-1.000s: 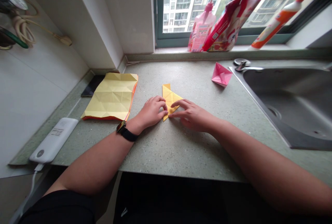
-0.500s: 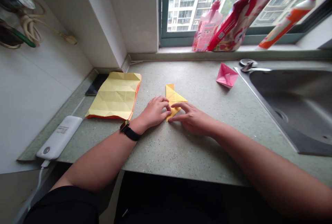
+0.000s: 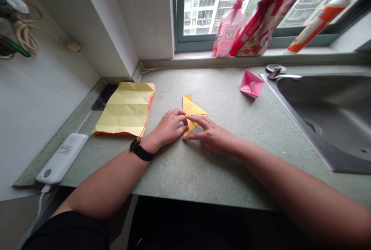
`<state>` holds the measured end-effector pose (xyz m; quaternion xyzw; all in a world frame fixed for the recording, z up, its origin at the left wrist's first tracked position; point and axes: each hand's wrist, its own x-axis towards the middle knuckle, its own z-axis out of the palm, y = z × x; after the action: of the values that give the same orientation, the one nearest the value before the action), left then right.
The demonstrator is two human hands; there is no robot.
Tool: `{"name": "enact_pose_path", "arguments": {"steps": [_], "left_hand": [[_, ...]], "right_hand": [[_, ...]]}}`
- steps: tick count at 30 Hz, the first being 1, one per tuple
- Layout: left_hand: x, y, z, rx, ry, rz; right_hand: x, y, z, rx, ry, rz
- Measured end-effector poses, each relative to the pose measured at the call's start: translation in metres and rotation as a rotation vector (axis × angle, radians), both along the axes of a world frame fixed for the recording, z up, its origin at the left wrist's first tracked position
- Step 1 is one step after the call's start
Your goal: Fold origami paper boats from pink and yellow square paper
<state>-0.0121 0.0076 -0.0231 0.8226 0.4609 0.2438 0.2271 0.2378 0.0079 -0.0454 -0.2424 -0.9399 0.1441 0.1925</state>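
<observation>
A small yellow folded paper lies on the grey-green counter, pointing away from me. My left hand, with a black watch on its wrist, has curled fingers pressing the paper's left edge. From the other side my right hand comes in. Its forefinger lies across the paper's lower part and its thumb sits at the near tip, pinching that corner. The fingertips of the two hands meet over the paper.
A stack of creased yellow sheets lies to the left, with a dark phone behind it and a white power bank at the counter's edge. A pink origami piece sits beside the steel sink. Bottles and a red pouch stand on the sill.
My right forefinger has slid left across the paper until it meets my left fingertips, covering more of the lower part. My left hand has stayed on the paper's left edge.
</observation>
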Motion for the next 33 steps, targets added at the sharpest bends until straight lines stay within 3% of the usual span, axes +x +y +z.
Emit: {"name": "enact_pose_path", "arguments": {"steps": [19, 33], "left_hand": [[-0.0007, -0.0014, 0.0027, -0.004, 0.011, -0.001], [-0.0018, -0.0014, 0.0020, -0.012, 0.014, 0.008]], "right_hand": [[-0.0027, -0.0037, 0.0025, -0.032, -0.007, -0.018], [0.0029, 0.0033, 0.0022, -0.080, 0.001, -0.131]]}}
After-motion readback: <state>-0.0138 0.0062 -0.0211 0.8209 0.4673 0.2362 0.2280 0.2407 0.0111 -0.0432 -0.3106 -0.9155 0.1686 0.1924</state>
